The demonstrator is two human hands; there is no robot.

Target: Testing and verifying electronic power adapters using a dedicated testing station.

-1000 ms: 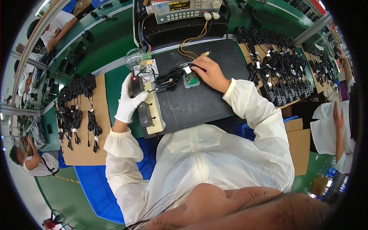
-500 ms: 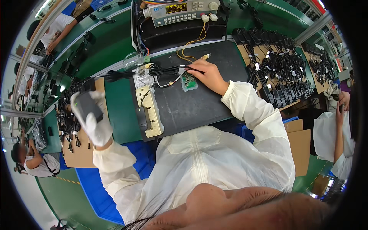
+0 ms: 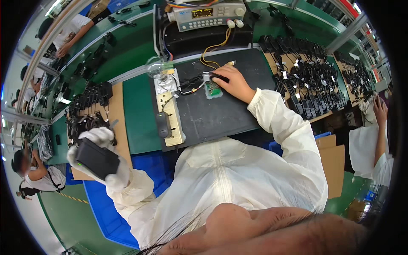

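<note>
My left hand (image 3: pixel 114 170), in a white glove, is closed around a black power adapter (image 3: pixel 97 159) with a small green light lit on it. It is held above the left edge of the bench. My bare right hand (image 3: pixel 234 85) pinches a black cable end (image 3: pixel 220 78) over a small green circuit board (image 3: pixel 213 90) on the black mat. Just left of those fingers lies a dark cable bundle (image 3: pixel 192 82). A cream power strip (image 3: pixel 175 111) stands along the mat's left side, with a black plug (image 3: pixel 162 125) seated in it.
A glass bulb (image 3: pixel 155 67) stands behind the strip. A bench instrument (image 3: pixel 211 17) with yellow leads sits at the back. Black adapters with cables (image 3: pixel 312 76) cover cardboard on the right; more adapters (image 3: pixel 95 95) lie at left. Blue bins (image 3: pixel 106 212) are below. Other people work on both sides.
My left hand has come down and nearer to me with the adapter. The cable bundle no longer stretches leftward past the bulb. My right hand stays by the circuit board.
</note>
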